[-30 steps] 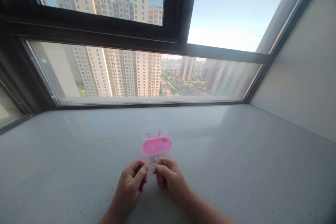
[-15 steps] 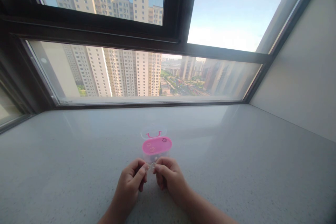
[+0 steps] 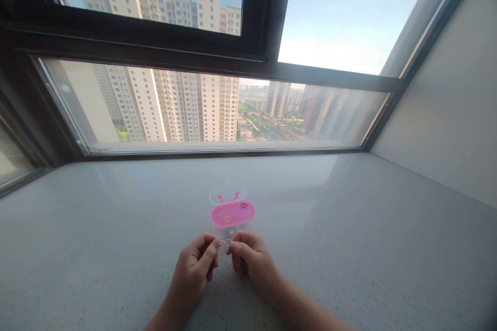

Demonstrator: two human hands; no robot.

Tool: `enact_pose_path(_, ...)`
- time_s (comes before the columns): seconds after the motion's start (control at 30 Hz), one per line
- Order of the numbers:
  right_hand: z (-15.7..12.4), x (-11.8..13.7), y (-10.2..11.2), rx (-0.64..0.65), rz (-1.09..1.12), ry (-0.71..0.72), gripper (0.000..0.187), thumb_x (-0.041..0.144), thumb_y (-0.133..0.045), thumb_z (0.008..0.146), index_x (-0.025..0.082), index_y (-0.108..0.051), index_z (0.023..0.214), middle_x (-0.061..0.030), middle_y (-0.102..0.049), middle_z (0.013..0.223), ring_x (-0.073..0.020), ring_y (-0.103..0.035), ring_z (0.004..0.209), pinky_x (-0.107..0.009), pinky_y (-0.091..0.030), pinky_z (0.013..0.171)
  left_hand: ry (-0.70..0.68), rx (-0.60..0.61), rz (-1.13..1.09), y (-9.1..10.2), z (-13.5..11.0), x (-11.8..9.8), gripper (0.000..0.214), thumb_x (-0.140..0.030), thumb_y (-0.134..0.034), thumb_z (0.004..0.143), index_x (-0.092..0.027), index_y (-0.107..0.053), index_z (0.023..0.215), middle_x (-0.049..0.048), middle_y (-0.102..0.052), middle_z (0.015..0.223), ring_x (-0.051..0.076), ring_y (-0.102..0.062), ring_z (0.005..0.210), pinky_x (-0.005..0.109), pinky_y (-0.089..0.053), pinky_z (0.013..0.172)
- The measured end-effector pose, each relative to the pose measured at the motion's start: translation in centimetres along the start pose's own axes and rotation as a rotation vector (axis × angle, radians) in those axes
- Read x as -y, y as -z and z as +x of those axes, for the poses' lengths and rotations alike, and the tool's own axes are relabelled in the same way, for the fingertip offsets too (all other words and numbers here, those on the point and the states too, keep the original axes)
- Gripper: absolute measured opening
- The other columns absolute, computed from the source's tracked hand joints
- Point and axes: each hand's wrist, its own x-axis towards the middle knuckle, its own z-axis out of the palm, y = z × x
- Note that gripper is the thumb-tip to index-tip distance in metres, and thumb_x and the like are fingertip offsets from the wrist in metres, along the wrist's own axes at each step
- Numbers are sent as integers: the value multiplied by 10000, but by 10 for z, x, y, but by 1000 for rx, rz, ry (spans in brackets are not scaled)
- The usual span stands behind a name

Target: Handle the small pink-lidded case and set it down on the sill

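Observation:
My left hand (image 3: pixel 197 259) pinches a small pale ring, perhaps a hair elastic, between thumb and forefinger; only a sliver of it shows. Opposite it, my right hand (image 3: pixel 249 254) grips a second small pale ring (image 3: pixel 228 242) at the fingertips. The rings meet in the narrow gap between my hands; whether they are linked I cannot tell. Just beyond my fingers stands a clear box with a pink tray (image 3: pixel 235 213) on top. On this tray lie dark rings (image 3: pixel 244 206) at the right and pale ones (image 3: pixel 225 219) at the left.
Behind the tray lies a clear lid with a pink handle (image 3: pixel 228 198). Everything rests on a pale speckled ledge (image 3: pixel 349 248). A dark window frame (image 3: pixel 225 154) borders its far side, and a white wall (image 3: pixel 446 129) rises at the right.
The two small pale rings have come closer together and now seem to touch. My hands have barely moved, and both keep their pinch.

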Motion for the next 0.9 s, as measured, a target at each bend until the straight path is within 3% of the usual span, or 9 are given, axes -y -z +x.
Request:
enact_pose_path(0.7,0,2,0,-3,-22,12,173,268,-554,725,138,-582,615,81,-403,351,-51,-309,293,-177,-187,316,-6,-39,-14,-2,-1,-1,226,-377,-564,800,-156,-588,760,-63,-483,533,63,-403,394,167,-313,378)
enact_pose_path(0.9,0,1,0,26,-82,9,204,315,-575,736,135,-591,641,85,-402,353,-52,-314,304,-178,-194,328,-60,-47,70,0,-6,-6,194,-339,-590,787,-154,-629,742,-68,-434,479,72,-392,424,169,-320,411)
